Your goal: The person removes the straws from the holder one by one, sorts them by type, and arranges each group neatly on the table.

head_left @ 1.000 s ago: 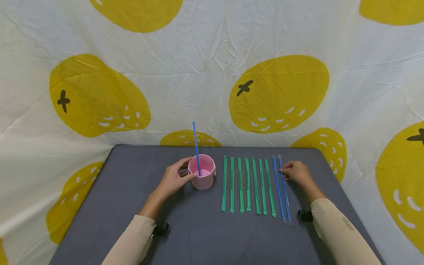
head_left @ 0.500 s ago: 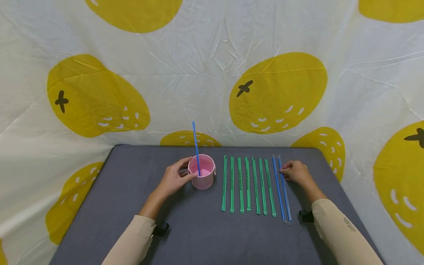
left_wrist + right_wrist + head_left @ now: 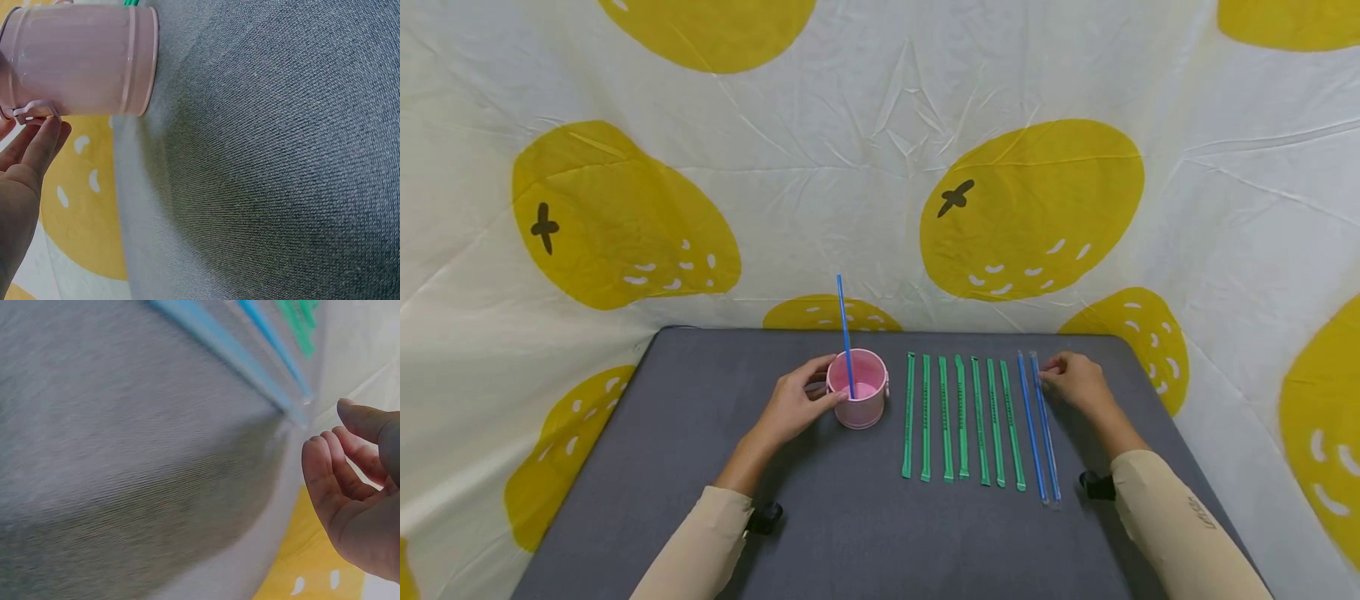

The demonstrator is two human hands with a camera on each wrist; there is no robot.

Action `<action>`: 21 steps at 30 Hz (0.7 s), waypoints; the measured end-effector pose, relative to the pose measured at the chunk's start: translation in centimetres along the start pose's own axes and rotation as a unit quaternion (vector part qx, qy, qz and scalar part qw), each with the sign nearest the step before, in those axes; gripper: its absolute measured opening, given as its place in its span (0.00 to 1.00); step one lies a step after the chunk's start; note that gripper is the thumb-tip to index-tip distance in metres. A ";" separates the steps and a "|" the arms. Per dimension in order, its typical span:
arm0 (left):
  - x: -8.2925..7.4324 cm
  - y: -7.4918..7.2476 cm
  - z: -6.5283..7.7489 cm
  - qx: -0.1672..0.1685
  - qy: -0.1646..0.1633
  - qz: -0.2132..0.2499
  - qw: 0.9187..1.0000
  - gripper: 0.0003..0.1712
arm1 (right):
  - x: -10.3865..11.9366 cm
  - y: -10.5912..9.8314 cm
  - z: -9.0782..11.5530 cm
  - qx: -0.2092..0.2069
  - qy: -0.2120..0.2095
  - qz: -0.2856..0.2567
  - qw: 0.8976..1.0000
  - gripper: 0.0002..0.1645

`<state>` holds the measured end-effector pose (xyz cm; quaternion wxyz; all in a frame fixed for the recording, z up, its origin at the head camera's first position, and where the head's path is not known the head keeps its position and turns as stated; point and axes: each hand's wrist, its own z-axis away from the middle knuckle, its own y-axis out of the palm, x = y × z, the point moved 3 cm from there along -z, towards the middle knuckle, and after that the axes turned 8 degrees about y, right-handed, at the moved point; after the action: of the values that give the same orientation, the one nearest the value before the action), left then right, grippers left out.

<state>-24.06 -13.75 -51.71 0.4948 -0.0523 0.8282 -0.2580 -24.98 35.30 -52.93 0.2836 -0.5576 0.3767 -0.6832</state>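
A small pink bucket (image 3: 861, 414) stands on the table, with an unwrapped-looking blue straw (image 3: 844, 321) leaning upright in it. My left hand (image 3: 792, 402) grips the bucket from its left side, thumb at the rim and fingers by the handle lug (image 3: 36, 110). To the right, two blue straws in clear wrappers lie side by side. Near the far end of the outer wrapped straw (image 3: 1047, 433) is my right hand (image 3: 1077, 383). In the right wrist view its fingers (image 3: 319, 462) are loosely bent, thumb apart, with nothing between them. The inner wrapped straw (image 3: 1033, 429) lies just left.
Several green-wrapped straws (image 3: 962, 417) lie in a row between the bucket and the blue ones. The dark grey tabletop (image 3: 880, 542) ends at a far edge against a white cloth (image 3: 850, 208) printed with yellow fruit.
My right hand has moved slightly away from me and to the right, its fingertips leaving the outer blue straw. My left hand and the bucket have stayed put.
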 end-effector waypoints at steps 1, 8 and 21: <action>0.0 0.0 0.0 -0.001 0.000 0.000 1.000 0.38 | 0.4 -0.2 0.1 -0.008 -0.008 0.003 1.000 0.18; 0.2 0.1 0.1 -0.002 0.002 0.003 1.000 0.39 | 4.6 -1.2 1.0 -0.011 -0.054 -0.030 0.998 0.27; 0.2 0.1 0.1 -0.006 0.001 -0.001 1.000 0.39 | 14.1 0.9 1.0 0.011 -0.129 -0.156 0.979 0.19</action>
<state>-24.03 -13.80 -51.94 0.4931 -0.0556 0.8303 -0.2538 -27.09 23.20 -45.89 0.2255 -0.6898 0.2379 -0.6455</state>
